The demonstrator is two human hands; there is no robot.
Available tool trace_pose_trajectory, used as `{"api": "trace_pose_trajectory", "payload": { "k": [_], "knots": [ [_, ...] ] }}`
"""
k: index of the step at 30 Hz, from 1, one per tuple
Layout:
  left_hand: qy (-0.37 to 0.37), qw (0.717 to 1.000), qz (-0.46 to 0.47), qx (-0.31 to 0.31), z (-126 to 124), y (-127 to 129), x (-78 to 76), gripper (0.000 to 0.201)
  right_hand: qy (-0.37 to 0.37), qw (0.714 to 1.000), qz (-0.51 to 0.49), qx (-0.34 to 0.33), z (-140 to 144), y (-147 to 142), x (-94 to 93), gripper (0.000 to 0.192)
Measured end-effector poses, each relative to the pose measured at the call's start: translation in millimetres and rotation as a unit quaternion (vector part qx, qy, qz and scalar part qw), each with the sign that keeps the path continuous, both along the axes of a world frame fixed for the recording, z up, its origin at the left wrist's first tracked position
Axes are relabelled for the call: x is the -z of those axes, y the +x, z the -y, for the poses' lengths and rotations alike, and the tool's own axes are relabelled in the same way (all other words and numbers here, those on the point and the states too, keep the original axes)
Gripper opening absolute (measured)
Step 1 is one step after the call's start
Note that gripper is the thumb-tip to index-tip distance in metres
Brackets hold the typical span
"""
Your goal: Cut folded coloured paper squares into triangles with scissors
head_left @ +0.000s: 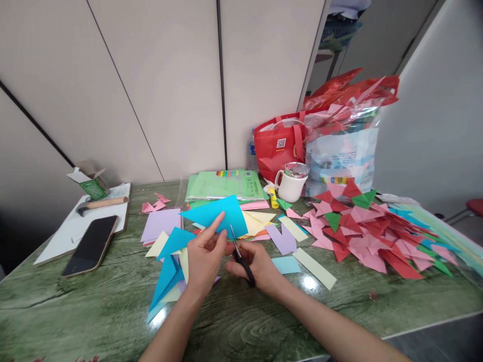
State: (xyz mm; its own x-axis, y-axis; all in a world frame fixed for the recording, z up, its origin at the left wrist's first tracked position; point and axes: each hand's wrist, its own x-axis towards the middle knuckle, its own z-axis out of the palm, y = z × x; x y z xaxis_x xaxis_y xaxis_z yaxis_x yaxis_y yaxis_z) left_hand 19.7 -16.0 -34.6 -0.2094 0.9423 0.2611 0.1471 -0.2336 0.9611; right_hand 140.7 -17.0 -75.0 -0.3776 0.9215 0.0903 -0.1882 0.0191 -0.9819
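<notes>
Your left hand (pixel 204 256) pinches the blue sheet (pixel 215 215) at its near edge, thumb and fingers closed on the paper, holding it up off the table (pixel 94 311). Your right hand (pixel 256 264) is closed around the black handles of the scissors (pixel 241 259), blades pointing to 11 o'clock and meeting the sheet's lower right edge, just beside your left thumb. The sheet sits at 12 o'clock from both hands, long axis running roughly 9 to 3, tilted up slightly on the right. Left hand is nearer the sheet's middle; right hand comes in from 4 o'clock. Blue triangles (pixel 168 271) lie under and at 8 o'clock of your left hand. Purple paper (pixel 160 223) at 10 o'clock, yellow paper (pixel 256 221) at 1 o'clock behind the sheet. Phone (pixel 90 245) and hammer (pixel 100 203) far out at 9 to 10 o'clock. Mug (pixel 290 183) at 1 o'clock, pile of red and pink folded pieces (pixel 370 234) at 2 to 3 o'clock.
</notes>
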Motion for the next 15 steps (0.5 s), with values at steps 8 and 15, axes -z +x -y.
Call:
{"api": "trace_pose_trajectory", "payload": {
  "k": [8, 15],
  "knots": [
    [0.013, 1.0, -0.028, 0.006, 0.3, -1.3, 2.1, 0.044, -0.013, 1.0, 0.024, 0.014, 0.4, -0.9, 3.4, 0.031],
    [0.009, 1.0, -0.013, 0.006, -0.7, -0.8, 1.9, 0.042, -0.048, 0.998, 0.021, 0.033, 0.7, -1.0, 2.9, 0.037]
  ]
}}
